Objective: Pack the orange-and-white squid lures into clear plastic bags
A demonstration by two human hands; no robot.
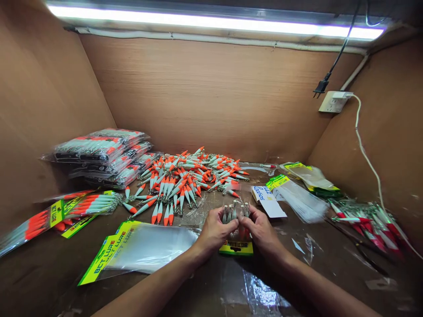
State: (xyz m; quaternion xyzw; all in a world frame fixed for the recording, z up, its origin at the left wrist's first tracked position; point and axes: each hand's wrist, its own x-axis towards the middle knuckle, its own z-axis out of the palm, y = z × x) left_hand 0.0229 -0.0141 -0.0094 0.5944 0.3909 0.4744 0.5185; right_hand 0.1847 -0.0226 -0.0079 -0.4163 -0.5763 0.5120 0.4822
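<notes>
My left hand (pixel 214 231) and my right hand (pixel 261 231) meet at the middle of the bench, both closed on a clear packet of lures (pixel 235 212) with hooked metal tips sticking up. The packet's yellow header card (pixel 236 248) lies flat below my hands. Behind them spreads a heap of loose orange-and-white squid lures (pixel 185 176). An empty clear bag with a yellow "BFT LURE" header (pixel 139 251) lies just left of my left forearm.
Stacked filled packets (pixel 105 154) sit at the back left, with more filled packets (pixel 66 209) at the left edge. Empty bags (pixel 300 198) and a white label card (pixel 267 200) lie to the right. Red-and-white lures (pixel 366 220) fill the far right. A wall socket (pixel 332 101) with cables hangs above.
</notes>
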